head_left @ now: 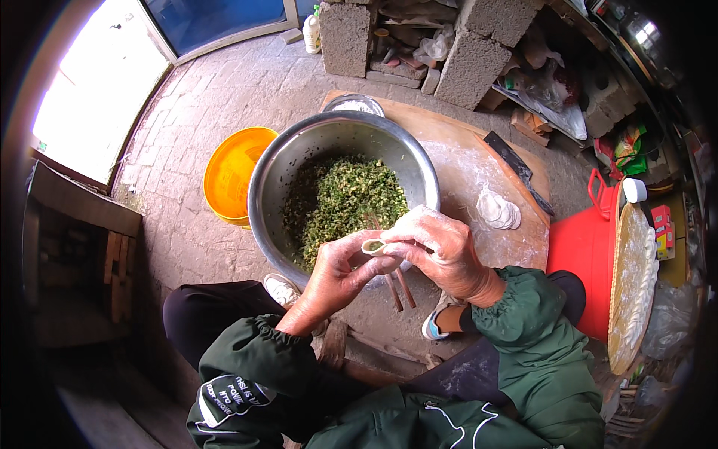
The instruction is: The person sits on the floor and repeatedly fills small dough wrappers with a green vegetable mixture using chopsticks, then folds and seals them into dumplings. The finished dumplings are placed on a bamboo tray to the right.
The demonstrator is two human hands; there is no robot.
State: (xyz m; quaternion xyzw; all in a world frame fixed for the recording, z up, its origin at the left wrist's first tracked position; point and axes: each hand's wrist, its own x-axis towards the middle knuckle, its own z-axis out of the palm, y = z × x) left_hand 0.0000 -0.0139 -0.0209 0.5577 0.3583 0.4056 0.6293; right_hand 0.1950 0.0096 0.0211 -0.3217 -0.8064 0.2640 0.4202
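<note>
Between them my two hands hold a small dumpling wrapper (372, 246), folded over with its near end gaping and some green filling inside. My left hand (350, 261) pinches it from the left, while my right hand (440, 250), dusted with flour, grips its right side. Both are over the near rim of a large steel basin (343, 202), which holds chopped green filling (353, 196). A pair of wooden chopsticks (399, 289) leans on the basin's near side, partly hidden by my hands. Several round wrappers (498, 210) lie stacked on the floured wooden board (454, 163).
A rolling pin (513, 171) and a dark-bladed knife (519, 168) lie on the board's right. Behind the basin is a bowl of flour (354, 105); to its left stands a yellow bucket (224, 174). A red bucket (580, 264) carries a round tray (631, 280) with a row of dumplings (645, 286).
</note>
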